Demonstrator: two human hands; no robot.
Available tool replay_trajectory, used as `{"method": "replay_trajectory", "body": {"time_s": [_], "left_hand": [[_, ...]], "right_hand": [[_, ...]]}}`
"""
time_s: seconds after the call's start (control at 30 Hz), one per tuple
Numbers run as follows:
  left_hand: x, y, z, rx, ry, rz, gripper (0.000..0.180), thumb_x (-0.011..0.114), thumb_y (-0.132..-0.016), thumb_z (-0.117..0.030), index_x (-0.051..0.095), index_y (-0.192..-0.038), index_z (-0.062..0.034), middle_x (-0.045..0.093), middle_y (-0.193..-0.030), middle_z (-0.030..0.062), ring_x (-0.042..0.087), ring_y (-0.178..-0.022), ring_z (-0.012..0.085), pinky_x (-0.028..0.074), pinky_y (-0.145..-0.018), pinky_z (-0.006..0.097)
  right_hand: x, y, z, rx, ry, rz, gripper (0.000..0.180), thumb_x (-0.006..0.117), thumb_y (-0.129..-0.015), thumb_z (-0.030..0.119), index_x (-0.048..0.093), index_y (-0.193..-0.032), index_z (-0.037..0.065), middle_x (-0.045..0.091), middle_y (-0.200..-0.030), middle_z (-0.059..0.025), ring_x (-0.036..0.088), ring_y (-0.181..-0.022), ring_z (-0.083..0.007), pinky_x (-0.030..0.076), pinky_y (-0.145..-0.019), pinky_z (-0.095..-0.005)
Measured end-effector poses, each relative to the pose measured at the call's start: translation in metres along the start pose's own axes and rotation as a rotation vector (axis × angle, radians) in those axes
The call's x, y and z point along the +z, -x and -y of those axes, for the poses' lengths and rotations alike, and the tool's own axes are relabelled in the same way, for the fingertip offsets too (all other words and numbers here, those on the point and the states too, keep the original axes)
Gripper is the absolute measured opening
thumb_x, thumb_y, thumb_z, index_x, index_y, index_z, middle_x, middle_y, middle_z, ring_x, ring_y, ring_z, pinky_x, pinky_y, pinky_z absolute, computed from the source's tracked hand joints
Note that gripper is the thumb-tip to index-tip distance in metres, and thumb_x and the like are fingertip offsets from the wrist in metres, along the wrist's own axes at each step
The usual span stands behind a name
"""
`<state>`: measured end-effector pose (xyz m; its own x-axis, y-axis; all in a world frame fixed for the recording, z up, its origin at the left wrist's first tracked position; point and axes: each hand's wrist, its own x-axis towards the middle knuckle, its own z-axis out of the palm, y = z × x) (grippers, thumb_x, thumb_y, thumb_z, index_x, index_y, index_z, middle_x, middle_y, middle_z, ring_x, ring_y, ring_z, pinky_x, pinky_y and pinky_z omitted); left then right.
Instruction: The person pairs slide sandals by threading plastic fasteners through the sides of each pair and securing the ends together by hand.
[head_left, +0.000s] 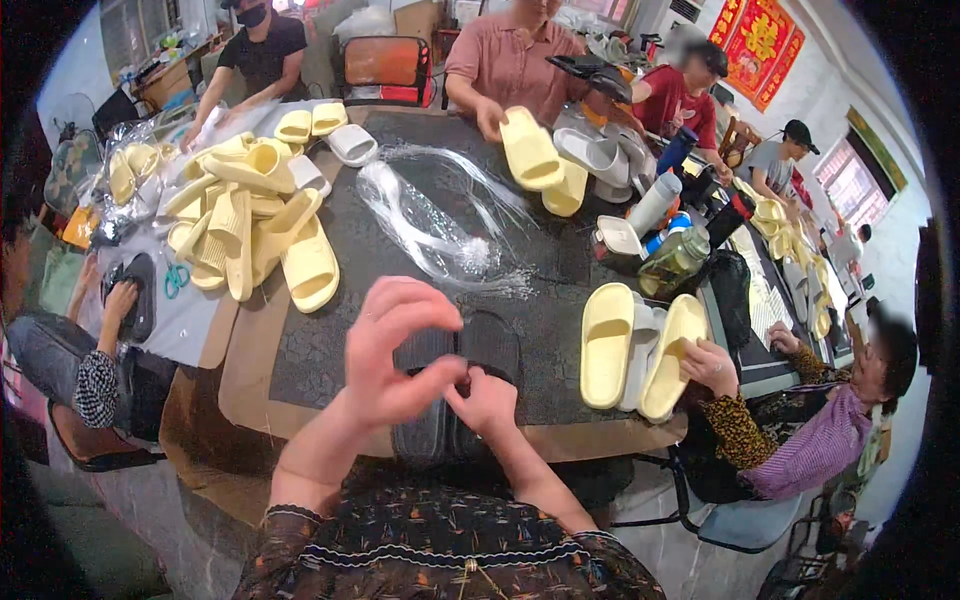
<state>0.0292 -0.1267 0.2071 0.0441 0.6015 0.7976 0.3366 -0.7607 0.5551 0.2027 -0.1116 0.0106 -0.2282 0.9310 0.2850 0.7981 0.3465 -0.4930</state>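
Observation:
A pair of dark grey slippers (480, 345) lies side by side at the near edge of the dark table (350, 250), right in front of me. My left hand (395, 350) is raised over them, thumb and forefinger pinched together and the other fingers spread. My right hand (487, 400) is curled beside it, fingertips meeting the left thumb over the slippers. Whatever they pinch is too small to make out. A bundle of clear plastic ties (440, 225) lies on the table just beyond.
A heap of pale yellow slippers (250, 220) fills the left of the table. A person at the right holds a yellow slipper (672, 355) beside another (606, 345). Bottles and a jar (675, 260) stand at right. More people sit around the far side.

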Motion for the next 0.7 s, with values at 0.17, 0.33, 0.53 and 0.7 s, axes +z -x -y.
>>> {"method": "replay_trajectory", "body": {"time_s": [0.17,0.33,0.53,0.7], "left_hand": [[-0.008,-0.038,-0.070,0.582,1.344,0.201,0.014,0.068,-0.076,-0.020,0.059,-0.085,-0.0135,0.056,-0.075,0.0020,0.054,-0.067,0.0184,0.045,-0.067,0.035],[-0.041,-0.018,-0.109,0.190,1.907,0.790,0.024,0.052,-0.086,0.012,0.067,-0.070,0.0039,0.043,-0.057,0.0036,0.047,-0.052,0.0113,0.056,-0.068,0.033],[-0.020,-0.033,-0.112,0.497,1.664,0.407,0.032,0.058,-0.083,0.007,0.048,-0.056,-0.0059,0.038,-0.055,-0.0003,0.039,-0.048,0.0072,0.057,-0.078,0.035],[-0.018,-0.043,-0.110,0.517,1.601,0.331,0.031,0.055,-0.080,0.009,0.045,-0.054,-0.0068,0.040,-0.056,0.0009,0.040,-0.048,0.0096,0.056,-0.087,0.046]], "right_hand": [[-0.004,-0.001,-0.007,0.058,0.029,0.025,0.043,0.064,-0.080,0.049,0.063,-0.078,0.006,0.064,-0.063,-0.0141,0.065,-0.060,-0.0319,0.050,-0.056,-0.0430],[-0.007,-0.005,0.008,0.084,0.012,0.076,0.045,0.063,-0.081,0.050,0.062,-0.077,0.005,0.063,-0.062,-0.0149,0.064,-0.059,-0.0331,0.050,-0.056,-0.0438],[-0.002,-0.001,0.002,0.029,0.007,0.017,0.043,0.063,-0.081,0.049,0.061,-0.077,0.006,0.063,-0.063,-0.0143,0.064,-0.061,-0.0326,0.049,-0.055,-0.0438],[-0.001,0.000,0.003,0.027,0.004,0.009,0.042,0.064,-0.080,0.049,0.061,-0.075,0.007,0.063,-0.061,-0.0138,0.063,-0.058,-0.0329,0.049,-0.054,-0.0442]]}}
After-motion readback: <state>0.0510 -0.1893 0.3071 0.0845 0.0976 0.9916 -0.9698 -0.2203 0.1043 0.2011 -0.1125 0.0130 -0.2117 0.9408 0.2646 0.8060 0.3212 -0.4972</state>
